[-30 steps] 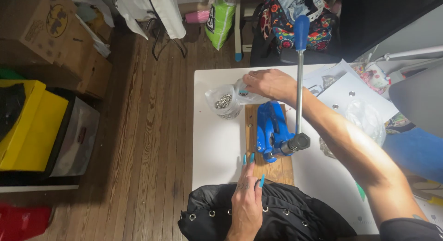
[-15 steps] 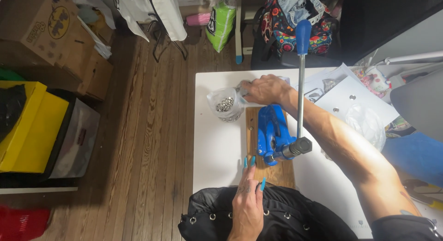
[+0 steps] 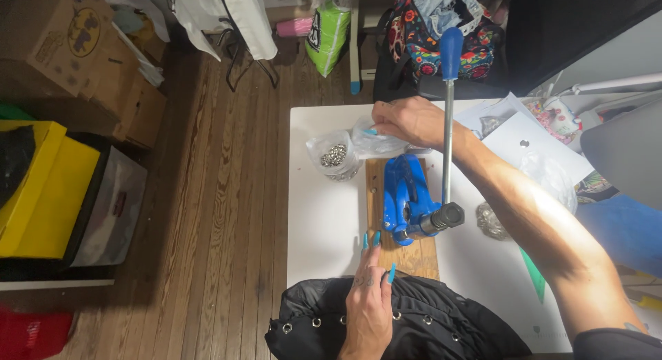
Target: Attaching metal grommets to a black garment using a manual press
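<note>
While our left hand (image 3: 367, 301) lies flat on the black garment (image 3: 414, 325), eyelets set, our right hand (image 3: 407, 120) pinches into a clear bag (image 3: 376, 141), the blue press (image 3: 408, 198) idle.

Clear bag (image 3: 378, 141) lying crumpled on white table, behind blue press (image 3: 407, 198).

On the white worktop (image 3: 324, 215), near its far edge, lie two small clear plastic bags: one open bag (image 3: 334, 155) with small silver metal pieces, and beside it, to the right, a second clear bag (image 3: 379, 141) that the right hand (image 3: 407, 120) touches. Beyond the far edge of the worktop, on the wooden floor, stands a bright green pouch (image 3: 327, 37) with a dark label. Far left of the worktop stands a brown cardboard box (image 3: 65, 39) with a round yellow and dark printed sign on its side.
</note>
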